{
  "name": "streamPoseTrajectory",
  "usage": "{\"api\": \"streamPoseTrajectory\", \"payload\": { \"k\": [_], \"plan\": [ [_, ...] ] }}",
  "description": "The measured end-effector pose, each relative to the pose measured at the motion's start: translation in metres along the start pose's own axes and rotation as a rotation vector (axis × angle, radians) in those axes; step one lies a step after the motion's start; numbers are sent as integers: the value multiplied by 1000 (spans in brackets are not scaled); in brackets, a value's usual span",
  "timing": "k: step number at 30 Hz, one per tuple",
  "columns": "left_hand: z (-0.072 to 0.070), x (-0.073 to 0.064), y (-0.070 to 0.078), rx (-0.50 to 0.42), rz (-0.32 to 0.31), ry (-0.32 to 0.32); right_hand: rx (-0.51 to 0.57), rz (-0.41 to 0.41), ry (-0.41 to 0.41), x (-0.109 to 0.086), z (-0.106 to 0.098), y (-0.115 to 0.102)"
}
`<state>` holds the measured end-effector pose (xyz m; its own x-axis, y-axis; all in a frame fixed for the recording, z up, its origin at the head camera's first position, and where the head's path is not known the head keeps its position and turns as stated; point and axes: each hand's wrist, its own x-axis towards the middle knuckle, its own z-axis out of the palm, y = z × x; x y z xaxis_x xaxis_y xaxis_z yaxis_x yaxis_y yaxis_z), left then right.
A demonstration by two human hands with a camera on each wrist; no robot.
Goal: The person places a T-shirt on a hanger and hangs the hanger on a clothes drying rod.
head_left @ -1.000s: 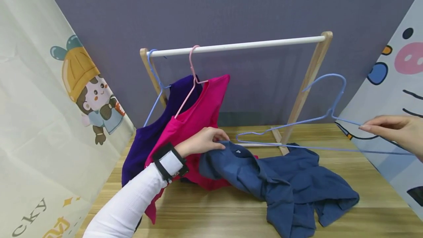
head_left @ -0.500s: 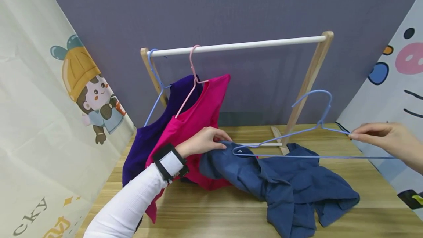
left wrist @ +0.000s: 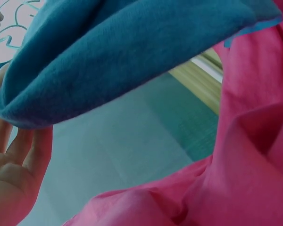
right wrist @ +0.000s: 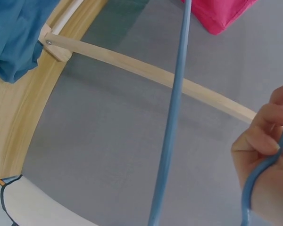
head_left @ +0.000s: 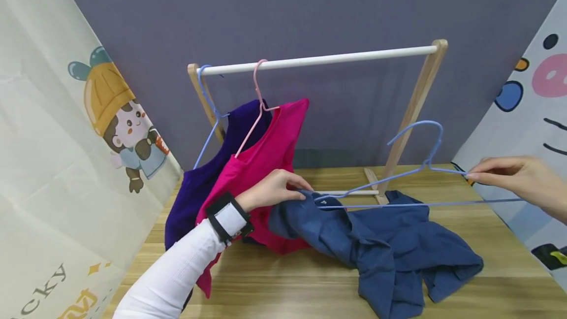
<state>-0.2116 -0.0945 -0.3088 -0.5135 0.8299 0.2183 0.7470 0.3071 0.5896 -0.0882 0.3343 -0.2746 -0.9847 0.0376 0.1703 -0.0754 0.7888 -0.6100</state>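
Note:
My left hand [head_left: 278, 188] pinches the edge of a dark blue shirt [head_left: 381, 250] near its neckline, lifting that part while the rest lies crumpled on the table. In the left wrist view the fingers lie along the fold of the shirt [left wrist: 108, 70]. Over on the right, my right hand [head_left: 516, 178] pinches one shoulder of a blue hanger [head_left: 398, 176], its hook pointing up. The hanger's far end reaches into the shirt's neck opening, and its tip is hidden there. The right wrist view shows the hanger [right wrist: 172, 113] running past my right hand [right wrist: 269, 141].
A rack with a white rail [head_left: 328, 59] and wooden posts stands behind. At its left hang a purple garment [head_left: 188, 196] on a blue hanger and a pink garment [head_left: 270, 146] on a pink hanger. Wooden table [head_left: 283, 289] lies below; printed curtains [head_left: 66, 161] flank both sides.
The right hand has moved left with the hanger, whose far end went from above the shirt into its neck opening. The left hand has kept its grip and barely moved.

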Motion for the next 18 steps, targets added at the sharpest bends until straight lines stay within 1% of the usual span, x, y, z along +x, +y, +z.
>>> {"api": "streamPoseTrajectory", "payload": {
  "k": [2, 4, 6, 8, 13, 16, 18],
  "plan": [
    [1, 1, 0, -14, -3, -3, 6, -2, 2, 2, 2, -3],
    [3, 1, 0, -31, -7, -20, 7, -14, 11, 5, 5, -5],
    [5, 2, 0, -49, -11, -43, 2, -19, 18, 8, 9, -7],
    [6, 2, 0, -59, -14, -67, 5, -22, 6, 11, 13, -9],
    [10, 2, 1, -97, -31, -131, 43, -50, -3, 15, 21, -10],
    [11, 2, 3, -99, -57, -169, 41, -28, -12, 16, 21, -10],
    [11, 2, 4, -76, -69, -186, 32, 0, -27, 17, 20, -9]
  ]
}}
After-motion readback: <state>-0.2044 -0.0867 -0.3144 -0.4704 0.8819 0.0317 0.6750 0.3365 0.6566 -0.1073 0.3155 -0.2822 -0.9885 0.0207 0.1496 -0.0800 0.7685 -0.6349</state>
